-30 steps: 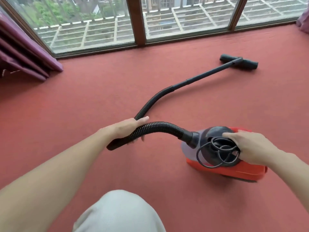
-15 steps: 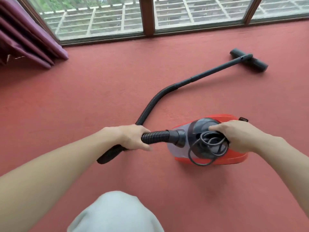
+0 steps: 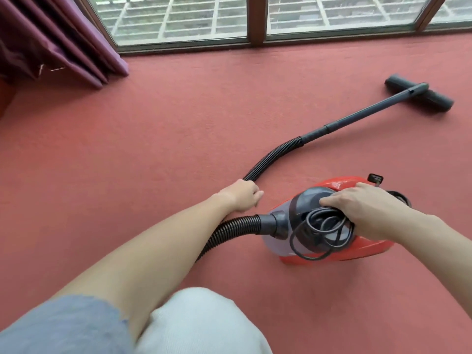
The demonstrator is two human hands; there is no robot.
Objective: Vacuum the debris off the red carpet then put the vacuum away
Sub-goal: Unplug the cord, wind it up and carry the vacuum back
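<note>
The right hand (image 3: 362,208) is curled over the top of the vacuum (image 3: 370,249), where the coiled cord (image 3: 319,227) is bunched. The left hand (image 3: 242,195), at the vacuum's 9 o'clock, is curled over the hose (image 3: 270,156); whether the hose is gripped cannot be told. The vacuum is stood on the carpet (image 3: 153,149), and its head (image 3: 419,97) is laid at 1 o'clock.

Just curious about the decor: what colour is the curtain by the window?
The curtain is dark purple, clearest in the head view.
</note>
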